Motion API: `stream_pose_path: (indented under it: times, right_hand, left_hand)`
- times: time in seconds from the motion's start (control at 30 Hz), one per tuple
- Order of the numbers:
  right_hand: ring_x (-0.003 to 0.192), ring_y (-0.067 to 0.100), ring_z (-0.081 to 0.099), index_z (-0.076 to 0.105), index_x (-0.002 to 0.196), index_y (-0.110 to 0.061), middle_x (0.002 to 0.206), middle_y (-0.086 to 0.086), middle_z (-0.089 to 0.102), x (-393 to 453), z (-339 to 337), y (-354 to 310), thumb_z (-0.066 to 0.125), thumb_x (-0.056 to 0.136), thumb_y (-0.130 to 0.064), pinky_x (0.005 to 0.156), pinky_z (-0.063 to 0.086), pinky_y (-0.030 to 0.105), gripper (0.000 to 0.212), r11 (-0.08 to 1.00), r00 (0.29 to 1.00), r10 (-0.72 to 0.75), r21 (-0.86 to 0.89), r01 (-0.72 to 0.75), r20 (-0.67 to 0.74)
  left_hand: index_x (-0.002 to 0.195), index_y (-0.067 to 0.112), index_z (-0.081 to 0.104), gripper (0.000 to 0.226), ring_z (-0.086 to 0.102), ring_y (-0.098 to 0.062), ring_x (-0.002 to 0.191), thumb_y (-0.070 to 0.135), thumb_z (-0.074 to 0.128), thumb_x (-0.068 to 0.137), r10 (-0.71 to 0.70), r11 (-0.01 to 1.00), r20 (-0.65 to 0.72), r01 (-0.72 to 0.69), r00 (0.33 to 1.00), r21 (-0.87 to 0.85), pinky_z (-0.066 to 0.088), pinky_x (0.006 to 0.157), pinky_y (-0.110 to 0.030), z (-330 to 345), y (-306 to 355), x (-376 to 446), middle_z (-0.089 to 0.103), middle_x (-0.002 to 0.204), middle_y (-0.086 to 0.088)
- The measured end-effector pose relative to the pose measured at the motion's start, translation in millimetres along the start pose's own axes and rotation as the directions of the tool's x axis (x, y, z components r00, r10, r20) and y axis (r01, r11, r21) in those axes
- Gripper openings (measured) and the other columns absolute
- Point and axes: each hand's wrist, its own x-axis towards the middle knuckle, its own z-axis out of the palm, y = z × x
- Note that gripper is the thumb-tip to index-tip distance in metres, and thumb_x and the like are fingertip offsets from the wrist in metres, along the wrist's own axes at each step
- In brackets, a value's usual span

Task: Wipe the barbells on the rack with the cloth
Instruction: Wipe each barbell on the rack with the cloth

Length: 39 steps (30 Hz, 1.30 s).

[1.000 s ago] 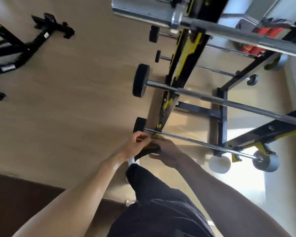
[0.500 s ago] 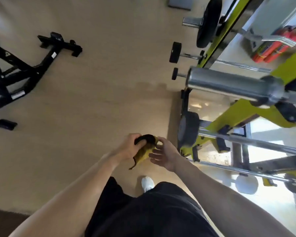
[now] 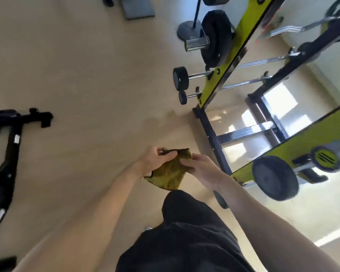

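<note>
A yellow-green cloth (image 3: 170,172) hangs between my two hands in front of my body, above the floor. My left hand (image 3: 155,159) pinches its upper left edge. My right hand (image 3: 199,166) grips its right side with curled fingers. The yellow and black rack (image 3: 228,61) stands to the right, carrying several barbells: a small one with a black end (image 3: 180,77), a smaller one below it (image 3: 182,97), a big black plate (image 3: 216,37) higher up, and a near plate (image 3: 274,177) low at the right. Neither hand touches a bar.
A black machine frame (image 3: 12,138) lies on the beige floor at the left. A round grey stand base (image 3: 186,28) and a grey mat (image 3: 136,7) sit at the top. The rack's dark foot (image 3: 212,140) runs along the floor just right of my hands. My dark trousers fill the bottom.
Both hands came off the lowest bar with the cloth and drew back towards my body. The view swung up and left; the cloth now hangs more spread out between the hands.
</note>
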Motion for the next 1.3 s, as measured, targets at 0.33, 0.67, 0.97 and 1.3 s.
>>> stream_pose_path:
  times: [0.33,0.67,0.97,1.3]
  right_hand:
    - [0.097,0.021,0.067,0.043,0.13,-0.025,0.114,0.005,0.062,177,33,-139,0.054,0.1,-0.014,0.074,0.061,0.038,0.034,0.994,0.956,-0.056,0.072,0.08,-0.289]
    - [0.117,0.022,0.059,0.029,0.135,-0.064,0.131,0.0,0.054,337,36,-301,0.041,0.1,-0.007,0.096,0.053,0.047,0.068,0.973,0.924,-0.23,-0.067,0.22,-0.306]
    - [0.096,0.015,0.069,0.065,0.105,-0.021,0.101,0.001,0.072,496,47,-436,0.067,0.086,-0.045,0.084,0.058,0.028,0.031,0.969,0.758,-0.09,0.12,0.217,-0.646]
    - [0.104,0.02,0.061,0.061,0.107,-0.026,0.109,-0.001,0.065,582,0,-566,0.057,0.097,-0.031,0.094,0.054,0.042,0.011,0.892,0.409,0.089,0.255,0.373,-0.908]
  left_hand:
    - [0.101,0.007,0.067,0.02,0.066,-0.021,0.088,0.024,0.057,0.1,-0.06,0.97,-0.089,0.037,0.994,-0.242,0.057,0.07,-0.029,-172,99,167,0.069,0.096,-0.01]
    - [0.105,0.014,0.069,0.019,0.07,-0.022,0.091,0.004,0.071,0.088,0.06,0.991,0.059,-0.066,0.996,0.116,0.06,0.075,-0.026,-331,239,326,0.073,0.097,-0.008]
    - [0.101,0.006,0.075,0.032,0.071,-0.033,0.091,0.035,0.073,0.089,0.079,0.953,0.279,-0.155,0.957,0.259,0.057,0.076,-0.044,-455,366,517,0.075,0.1,-0.016]
    - [0.095,0.016,0.072,0.015,0.068,-0.016,0.091,0.004,0.074,0.086,0.074,0.873,0.653,-0.365,0.754,0.322,0.053,0.082,-0.026,-453,537,669,0.074,0.095,-0.002]
